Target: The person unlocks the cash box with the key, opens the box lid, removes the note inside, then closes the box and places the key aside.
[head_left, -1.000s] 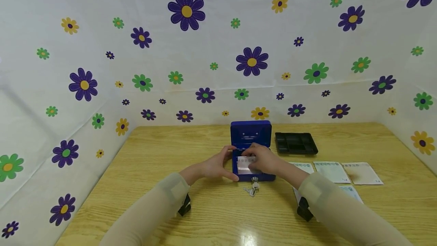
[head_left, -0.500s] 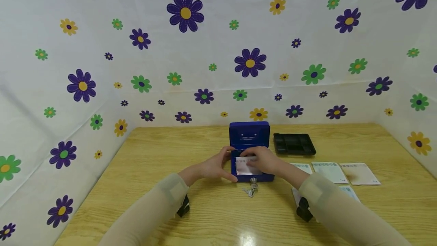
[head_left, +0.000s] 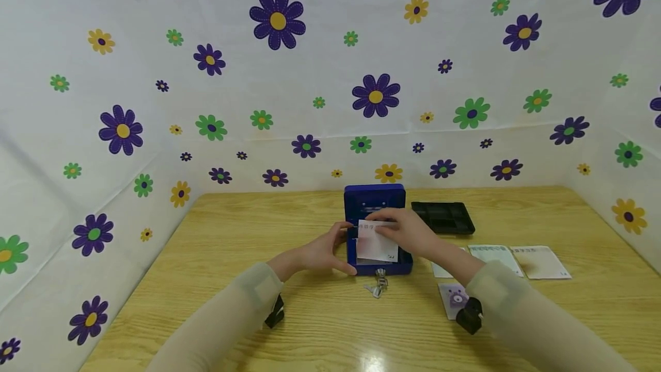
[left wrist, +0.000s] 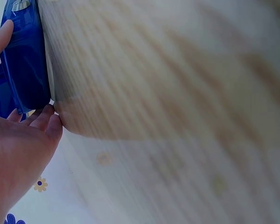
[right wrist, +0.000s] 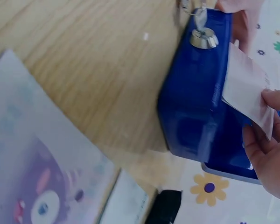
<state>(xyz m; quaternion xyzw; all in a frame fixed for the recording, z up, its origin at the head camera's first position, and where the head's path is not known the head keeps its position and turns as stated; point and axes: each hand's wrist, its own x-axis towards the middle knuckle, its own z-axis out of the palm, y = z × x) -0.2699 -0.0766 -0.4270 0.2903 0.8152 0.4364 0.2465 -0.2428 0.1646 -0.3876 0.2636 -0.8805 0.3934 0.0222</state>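
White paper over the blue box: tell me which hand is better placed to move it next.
Probably the right hand: it pinches the white paper, while the left hand holds the side of the blue box.

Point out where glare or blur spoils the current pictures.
Head view: a bright patch of glare on the table at the bottom edge; left wrist view: the tabletop is smeared and soft, while the blue box and the left hand look clearer; right wrist view: the purple-printed sheet at lower left is soft, the lock crisper.
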